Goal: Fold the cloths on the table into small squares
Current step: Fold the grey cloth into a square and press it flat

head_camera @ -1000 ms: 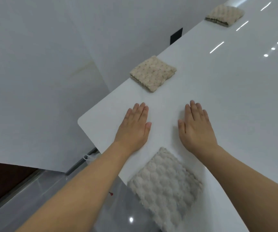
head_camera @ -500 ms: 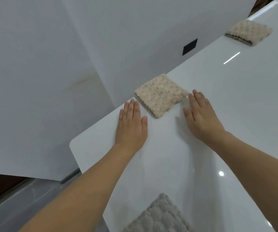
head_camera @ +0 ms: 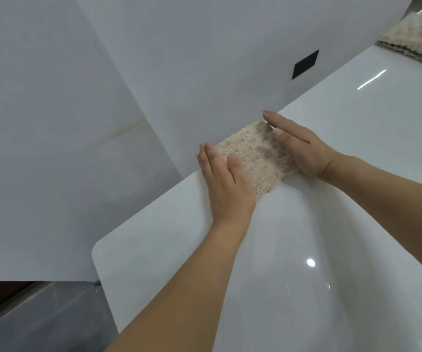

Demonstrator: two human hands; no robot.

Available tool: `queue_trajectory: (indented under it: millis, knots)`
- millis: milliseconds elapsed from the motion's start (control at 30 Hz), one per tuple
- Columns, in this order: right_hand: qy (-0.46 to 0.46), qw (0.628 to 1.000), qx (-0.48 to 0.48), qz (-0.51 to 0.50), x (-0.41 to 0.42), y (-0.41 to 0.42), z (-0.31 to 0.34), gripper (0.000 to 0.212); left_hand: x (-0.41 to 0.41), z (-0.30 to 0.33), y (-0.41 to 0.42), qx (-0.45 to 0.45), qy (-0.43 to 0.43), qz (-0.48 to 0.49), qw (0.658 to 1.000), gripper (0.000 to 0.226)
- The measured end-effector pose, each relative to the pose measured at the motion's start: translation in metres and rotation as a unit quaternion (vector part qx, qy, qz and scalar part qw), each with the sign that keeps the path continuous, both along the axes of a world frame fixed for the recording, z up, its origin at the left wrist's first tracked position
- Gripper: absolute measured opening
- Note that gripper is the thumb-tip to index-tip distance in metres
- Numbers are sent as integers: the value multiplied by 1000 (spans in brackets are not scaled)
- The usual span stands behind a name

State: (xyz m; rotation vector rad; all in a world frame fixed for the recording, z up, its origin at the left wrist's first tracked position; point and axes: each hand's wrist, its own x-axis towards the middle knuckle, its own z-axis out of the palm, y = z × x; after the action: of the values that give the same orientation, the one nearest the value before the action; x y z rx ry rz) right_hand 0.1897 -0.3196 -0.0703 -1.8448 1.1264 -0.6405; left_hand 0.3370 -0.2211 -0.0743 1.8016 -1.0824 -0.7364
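Already our two hands bracket the beige cloth point(head_camera: 255, 158), which sits folded into a thick square near the far edge of the white worktop point(head_camera: 331, 224), close to the corner where that edge meets the pale wall point(head_camera: 204, 59). Our left hand point(head_camera: 223, 179) lies flat and open, fingers together, its thumb resting on the near-left side of the cloth; our right hand point(head_camera: 298, 146) is open too, palm turned inward against the right side, fingers stretched along the far corner, gripping nothing. We judge the cloth to be light, soft and springy: its nubbly pile looks plush, and the stacked layers will likely want to puff apart unless pressed. It should not slip much in the hand, though on this glossy worktop the whole bundle may well slide when nudged sideways. We would take it by the edges, pinching all layers together at the open side or a corner, or simply square it between flat palms as we are placed to do now. A second folded cloth point(head_camera: 408, 39) of the same kind lies well apart, farther along the far edge. The worktop is smooth, hard and reflective, showing bright spots of ceiling light, with a rounded near-left corner. A small black rectangle point(head_camera: 306, 64) is set in the wall, and dark flooring point(head_camera: 26, 313) shows below at the left.
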Motion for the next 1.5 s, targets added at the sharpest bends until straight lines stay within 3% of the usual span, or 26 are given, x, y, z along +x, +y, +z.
queue_trajectory:
  millis: [133,300,400,467,600,733,967,1500]
  knots:
    - [-16,1000,1,20,3,-6,-7,57,-6,2,-9,-48,92,39,994,53]
    - [35,997,-57,40,2,-9,-14,59,-10,-3,-12,-49,61,40,996,53]
    - [113,985,-105,71,2,-9,-18,61,-7,-8,-16,-22,-5,14,1000,55]
    - [185,967,-148,96,1,-10,-22,64,-2,-13,-21,25,-98,-13,995,55]
    - [275,929,-218,122,-2,-10,-30,72,9,-23,-21,101,-284,-64,951,57]
    - [298,920,-224,121,-2,-10,-30,71,11,-29,-19,96,-345,-72,931,61]
    - [308,920,-218,110,-1,-7,-28,71,11,-29,-17,75,-364,-65,926,70]
    - [301,927,-205,92,-8,6,-25,68,12,-28,-5,46,-395,-88,913,64]
